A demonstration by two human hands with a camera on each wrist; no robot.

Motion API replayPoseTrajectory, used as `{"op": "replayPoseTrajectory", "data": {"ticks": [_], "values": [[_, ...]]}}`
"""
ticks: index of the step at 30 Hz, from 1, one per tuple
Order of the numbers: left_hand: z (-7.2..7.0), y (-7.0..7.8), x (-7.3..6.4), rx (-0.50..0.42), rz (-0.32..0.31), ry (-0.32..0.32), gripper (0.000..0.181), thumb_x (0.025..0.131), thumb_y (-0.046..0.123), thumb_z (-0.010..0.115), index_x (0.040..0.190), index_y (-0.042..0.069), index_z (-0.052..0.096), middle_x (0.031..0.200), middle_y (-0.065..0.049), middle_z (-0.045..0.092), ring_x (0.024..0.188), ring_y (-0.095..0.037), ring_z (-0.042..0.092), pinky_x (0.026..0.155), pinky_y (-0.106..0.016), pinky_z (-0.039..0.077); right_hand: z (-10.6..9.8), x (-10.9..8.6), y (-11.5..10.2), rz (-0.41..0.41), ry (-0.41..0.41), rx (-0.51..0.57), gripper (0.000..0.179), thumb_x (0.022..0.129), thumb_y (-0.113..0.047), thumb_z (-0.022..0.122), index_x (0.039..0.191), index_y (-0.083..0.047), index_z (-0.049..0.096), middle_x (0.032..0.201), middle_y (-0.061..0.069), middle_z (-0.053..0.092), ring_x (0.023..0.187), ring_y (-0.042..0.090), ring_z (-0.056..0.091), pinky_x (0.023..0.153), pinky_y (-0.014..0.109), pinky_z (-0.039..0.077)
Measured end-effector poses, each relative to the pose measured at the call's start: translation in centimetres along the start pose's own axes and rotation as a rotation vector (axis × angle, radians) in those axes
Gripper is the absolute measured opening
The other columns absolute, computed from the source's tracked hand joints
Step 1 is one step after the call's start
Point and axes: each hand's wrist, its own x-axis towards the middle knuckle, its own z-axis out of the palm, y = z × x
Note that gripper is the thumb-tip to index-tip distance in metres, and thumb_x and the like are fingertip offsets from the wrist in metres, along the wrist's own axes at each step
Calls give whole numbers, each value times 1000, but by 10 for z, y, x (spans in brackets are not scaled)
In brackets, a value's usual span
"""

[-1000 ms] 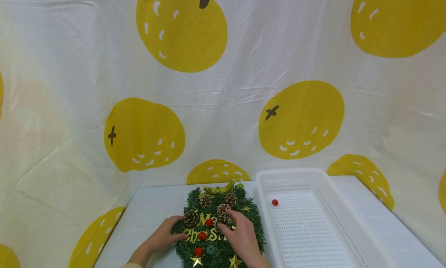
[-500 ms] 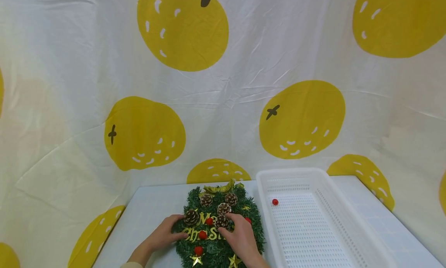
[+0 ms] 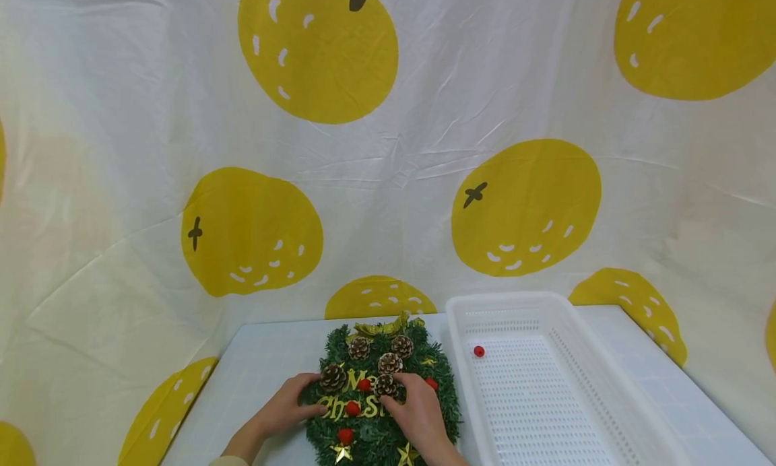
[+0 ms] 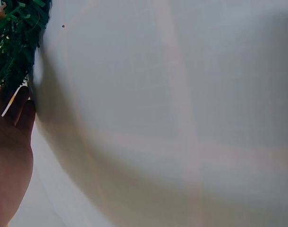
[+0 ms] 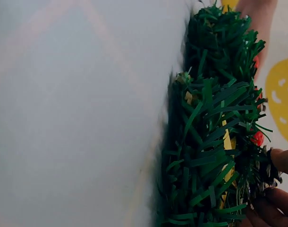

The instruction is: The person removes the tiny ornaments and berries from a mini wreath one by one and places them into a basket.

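A green tinsel Christmas wreath (image 3: pixel 370 446) with gold lettering (image 3: pixel 358 407) lies on the table in the head view. My left hand (image 3: pixel 283 404) grips its left edge, fingers along the side and thumb over the lettering, close to a pine cone (image 3: pixel 332 378). With thumb and forefinger, my right hand (image 3: pixel 419 412) pinches another pine cone (image 3: pixel 384 386) right of centre, just below a third cone (image 3: pixel 390 363). The right wrist view shows those fingertips (image 5: pixel 282 161) on the dark cone. Part of the lettering is hidden behind the right hand.
A white perforated plastic basket (image 3: pixel 582 338) stands right of the wreath, one red ball (image 3: pixel 479 351) inside. Red balls (image 3: pixel 345 437), gold stars (image 3: pixel 407 454) and a gold ribbon (image 3: pixel 382 328) decorate the wreath. A curtain (image 3: pixel 424 116) printed with yellow fruit hangs behind the table.
The right hand has shifted slightly toward me, its forefinger coming down from the upper cone to the lower one. A red ball beside it now shows. The left hand stays in place.
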Motion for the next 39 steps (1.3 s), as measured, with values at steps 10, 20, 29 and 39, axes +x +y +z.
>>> {"op": "replayPoseTrajectory", "data": {"ticks": [10,20,29,39], "values": [[0,0,1,4,-13,2,70,85,41,75,133,-4,52,134,-25,51,127,-49,42,102,-67,33,0,1,-3,8,-1,-44,46,84,-31,78,118,-3,67,116,15,65,101,34,63,76,50,55],[1,-1,1,1,-10,4,70,85,41,75,133,-4,53,134,-25,51,127,-49,43,102,-67,33,-3,-2,-5,-9,9,-29,42,84,-29,78,115,-2,67,115,15,65,102,35,63,77,50,54],[0,-4,1,-3,-18,-3,69,85,41,75,134,-3,52,135,-25,50,127,-49,42,102,-67,33,-7,-4,-13,-3,-13,-6,42,85,-29,77,117,-5,66,117,14,64,105,35,62,79,51,54],[1,-5,0,1,-20,-2,70,85,41,75,134,-3,52,135,-26,50,127,-50,42,102,-67,33,-16,-8,-25,-57,-3,35,44,86,-29,75,121,-4,64,116,12,66,100,29,64,75,46,55]]}}
